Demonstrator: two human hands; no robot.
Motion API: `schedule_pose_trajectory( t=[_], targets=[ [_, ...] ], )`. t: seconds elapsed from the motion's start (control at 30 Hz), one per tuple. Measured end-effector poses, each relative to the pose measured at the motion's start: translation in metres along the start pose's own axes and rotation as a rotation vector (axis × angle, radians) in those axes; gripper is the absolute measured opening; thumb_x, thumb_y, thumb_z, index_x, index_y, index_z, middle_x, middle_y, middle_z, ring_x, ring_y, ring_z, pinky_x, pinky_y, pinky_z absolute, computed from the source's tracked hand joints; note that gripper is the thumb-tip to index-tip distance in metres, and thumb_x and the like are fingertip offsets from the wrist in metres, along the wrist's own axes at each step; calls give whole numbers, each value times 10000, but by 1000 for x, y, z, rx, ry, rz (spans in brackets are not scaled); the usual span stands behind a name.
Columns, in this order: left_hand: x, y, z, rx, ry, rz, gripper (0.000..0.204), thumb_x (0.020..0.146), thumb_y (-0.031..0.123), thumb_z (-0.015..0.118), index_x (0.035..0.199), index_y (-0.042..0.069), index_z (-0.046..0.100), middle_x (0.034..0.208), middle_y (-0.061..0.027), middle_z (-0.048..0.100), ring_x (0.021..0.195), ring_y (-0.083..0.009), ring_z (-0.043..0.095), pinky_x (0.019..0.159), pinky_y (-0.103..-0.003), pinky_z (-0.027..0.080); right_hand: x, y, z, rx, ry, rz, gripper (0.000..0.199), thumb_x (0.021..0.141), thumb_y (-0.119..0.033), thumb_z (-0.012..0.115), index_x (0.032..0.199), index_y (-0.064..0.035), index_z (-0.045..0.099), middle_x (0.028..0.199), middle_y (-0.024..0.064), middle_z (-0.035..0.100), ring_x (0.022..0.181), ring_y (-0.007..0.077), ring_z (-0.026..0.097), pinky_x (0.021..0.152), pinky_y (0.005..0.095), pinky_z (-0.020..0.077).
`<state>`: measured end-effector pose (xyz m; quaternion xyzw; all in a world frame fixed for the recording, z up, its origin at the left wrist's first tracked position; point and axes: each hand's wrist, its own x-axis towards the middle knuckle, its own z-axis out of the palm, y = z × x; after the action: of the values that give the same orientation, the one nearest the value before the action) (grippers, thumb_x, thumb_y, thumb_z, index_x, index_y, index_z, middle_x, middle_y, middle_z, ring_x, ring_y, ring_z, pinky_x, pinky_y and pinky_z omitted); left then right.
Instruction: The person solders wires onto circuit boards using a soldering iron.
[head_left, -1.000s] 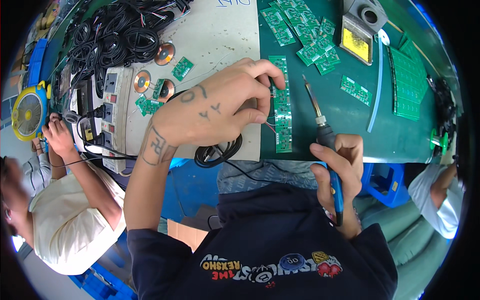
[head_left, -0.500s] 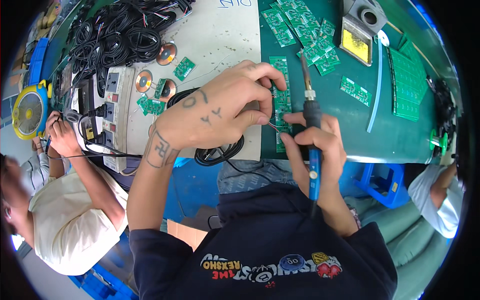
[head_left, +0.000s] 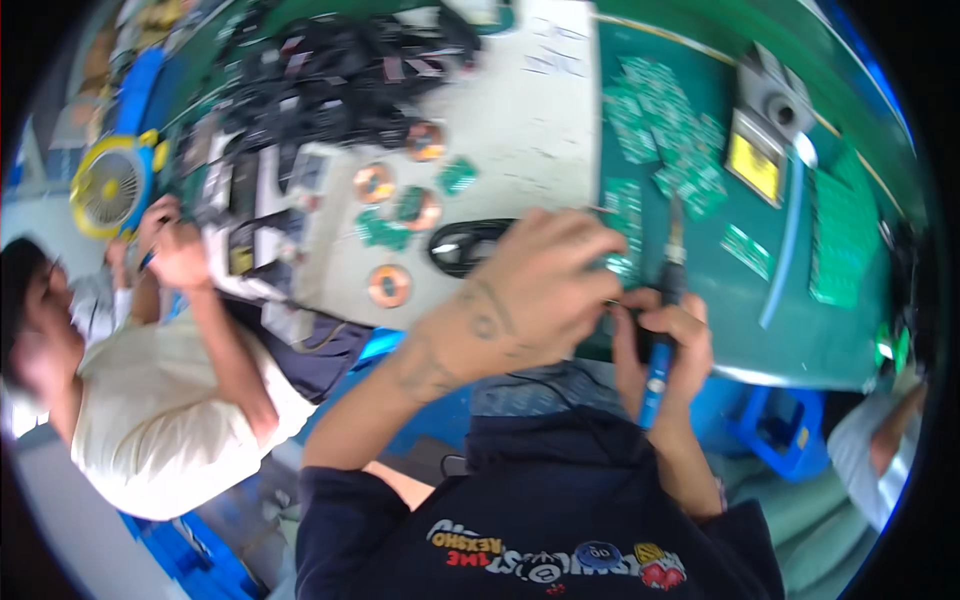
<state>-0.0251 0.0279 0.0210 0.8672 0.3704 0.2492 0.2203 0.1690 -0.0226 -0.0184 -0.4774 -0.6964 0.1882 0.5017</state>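
Head view: left hand (head_left: 535, 295) is lying curled over a green circuit board strip (head_left: 625, 225) at the near edge of the green mat (head_left: 800, 330), fingers bent and pinching smth small at the strip; what exactly, can't tell, it's blurred. Right hand (head_left: 665, 345) is sitting just beside it, closed around a soldering iron (head_left: 662, 330) w/ blue handle, tip pointing up & away toward the strip. Loose green boards (head_left: 670, 130) are lying further back on the mat, w/ a yellow sponge tray (head_left: 755, 162) to their right. Copper coils (head_left: 388, 285) & black cable loop (head_left: 470, 245) are resting on the white part of the surface (head_left: 540, 110). Another person in a white shirt (head_left: 150, 400) is working at far left near a yellow fan (head_left: 110, 185).
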Motion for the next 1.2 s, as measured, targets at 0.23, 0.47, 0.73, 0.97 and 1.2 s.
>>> schedule_pose_trajectory(
  t=[0.23, 0.47, 0.73, 0.97, 1.2],
  targets=[
    [-9, 3, 23, 152, 156, 69, 78, 868, 134, 705, 900, 68, 679, 1240, -100, 634, 1113, -260, 588, 956, -402, 453, -2, 1, 2, -16, -24, -14, 428, 790, 144, 763, 1036, -93, 505, 885, 106, 722, 771, 260, 604, 708, 367, 515],
    [-14, -2, 34, 131, 234, 81, 106, 893, 149, 696, 942, 58, 676, 1194, -102, 641, 1111, -256, 581, 964, -393, 445, -3, 2, 4, -21, -31, 4, 431, 787, 141, 760, 1058, -84, 511, 884, 103, 702, 797, 266, 598, 734, 384, 508],
    [-14, -4, 32, 74, 136, 68, 92, 909, 138, 678, 956, 58, 672, 1226, -96, 630, 1171, -258, 553, 995, -394, 426, 3, -8, -13, -130, -201, 20, 453, 778, 95, 774, 1127, -62, 531, 1058, 149, 664, 919, 299, 614, 835, 407, 510],
    [-10, -4, 31, 73, 150, 77, 94, 904, 135, 678, 955, 57, 675, 1267, -92, 613, 1211, -262, 526, 1004, -402, 413, -4, -14, -26, 17, -204, 123, 447, 788, 58, 775, 1151, -47, 536, 1187, 187, 628, 1083, 354, 633, 929, 439, 512],
    [-5, 5, 35, 141, 144, 47, 104, 907, 142, 683, 960, 53, 679, 1269, -86, 609, 1194, -274, 519, 1003, -409, 409, -4, 1, -39, -121, -186, 91, 431, 799, 60, 767, 1152, -47, 545, 1200, 182, 638, 1142, 367, 628, 975, 464, 503]
  ],
)
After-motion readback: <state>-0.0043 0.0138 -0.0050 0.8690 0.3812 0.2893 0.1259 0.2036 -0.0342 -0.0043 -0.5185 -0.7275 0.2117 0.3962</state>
